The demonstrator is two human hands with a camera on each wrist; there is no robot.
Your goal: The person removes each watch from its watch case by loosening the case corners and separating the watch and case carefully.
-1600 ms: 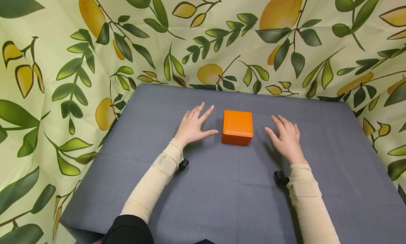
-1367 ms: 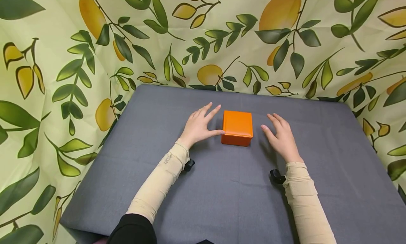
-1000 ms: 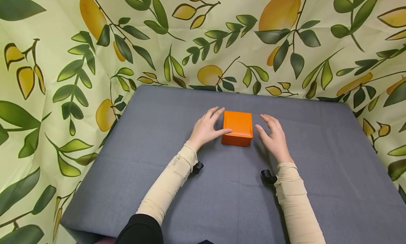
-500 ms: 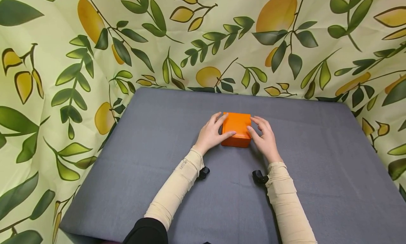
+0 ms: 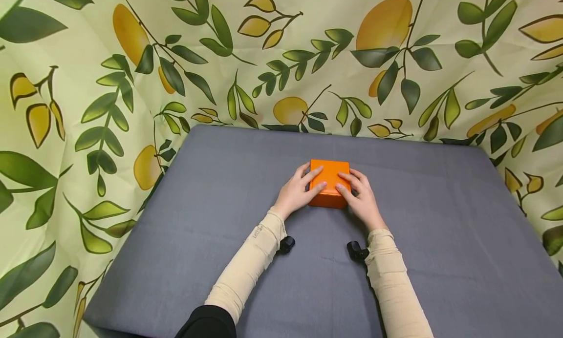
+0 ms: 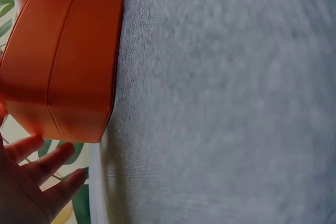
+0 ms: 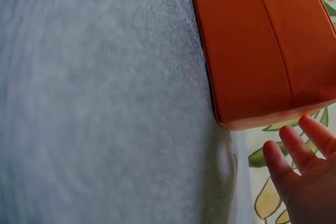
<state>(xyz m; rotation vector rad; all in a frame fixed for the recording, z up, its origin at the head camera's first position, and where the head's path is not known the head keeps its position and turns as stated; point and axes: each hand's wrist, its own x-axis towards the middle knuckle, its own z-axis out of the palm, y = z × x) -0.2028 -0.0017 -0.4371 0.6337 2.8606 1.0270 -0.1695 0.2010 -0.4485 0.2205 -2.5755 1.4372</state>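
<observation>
An orange box (image 5: 330, 168) with a smooth top sits on the grey cloth-covered table (image 5: 242, 152), far side of the middle. My left hand (image 5: 295, 194) is at its left side, with thumb and index fingertip over the top. From the right, my right hand (image 5: 362, 199) reaches the box the same way. In the left wrist view a seam runs round the side of the box (image 6: 79, 51), and spread fingers of the left hand (image 6: 29, 187) come up to its side. The right wrist view shows the right hand's fingers (image 7: 296, 148) spread beside the box (image 7: 252, 51).
A curtain (image 5: 264, 59) printed with leaves and yellow fruit hangs behind and to the left of the table. Black wrist cameras, left camera (image 5: 287, 244) and right camera (image 5: 356, 251), stick out inward from the beige sleeves.
Both hands have moved inward from either side of the orange box, and their thumbs and index fingers now lie over its top. The box stays in place on the table; the view has tilted slightly.
</observation>
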